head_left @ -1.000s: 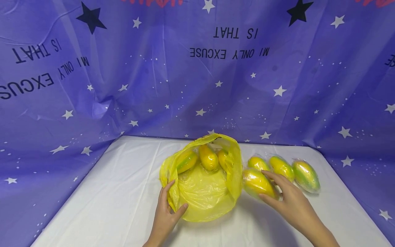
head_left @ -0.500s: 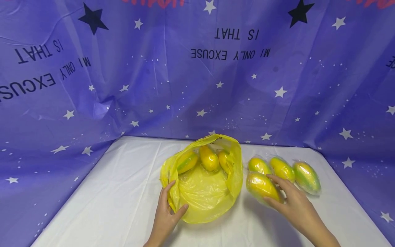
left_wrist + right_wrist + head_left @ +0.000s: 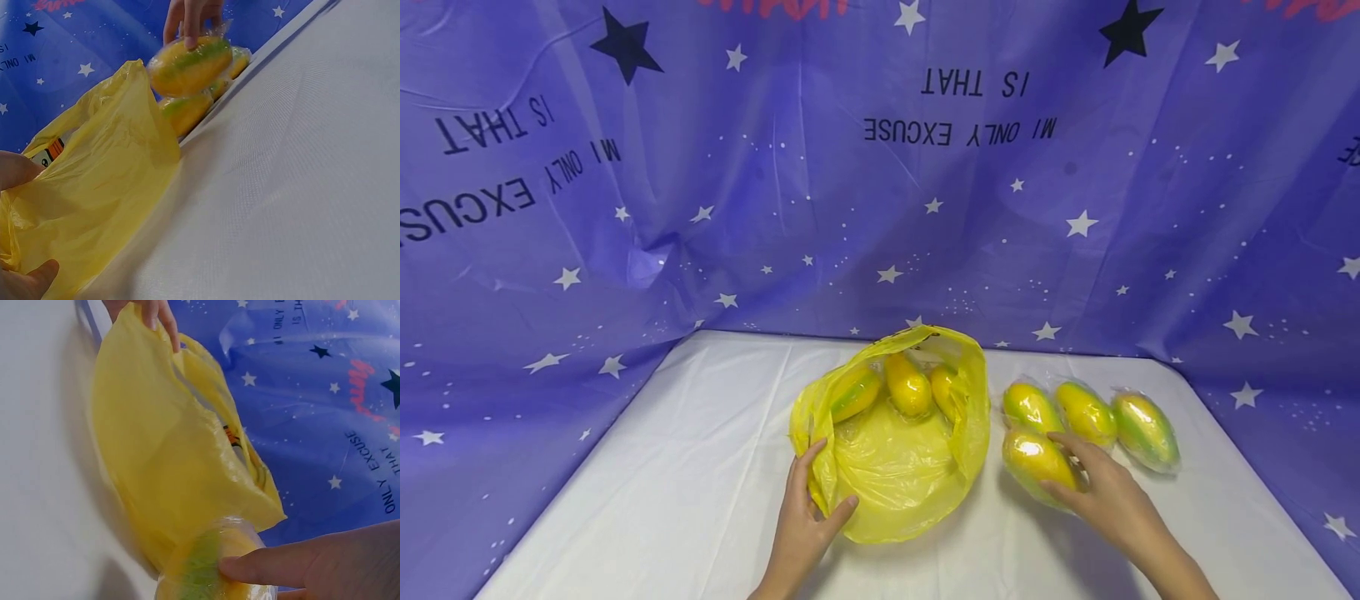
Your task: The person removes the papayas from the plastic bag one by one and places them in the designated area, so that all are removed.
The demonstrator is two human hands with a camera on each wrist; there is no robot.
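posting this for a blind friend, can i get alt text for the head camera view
A right hand holds a wrapped yellow-green mango beside an open yellow plastic bag, whose left edge the left hand grips. Three similar fruits show inside; three more wrapped fruits lie to the right on a white tabletop, before a purple star-print cloth.

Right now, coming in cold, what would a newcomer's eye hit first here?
Likely the open yellow bag mid-table, the left hand holding its left edge, three wrapped fruits inside. Next, right of the bag, the right hand gripping a wrapped yellow-green fruit, with three more just behind. Behind everything, the purple star-print cloth with upside-down lettering.
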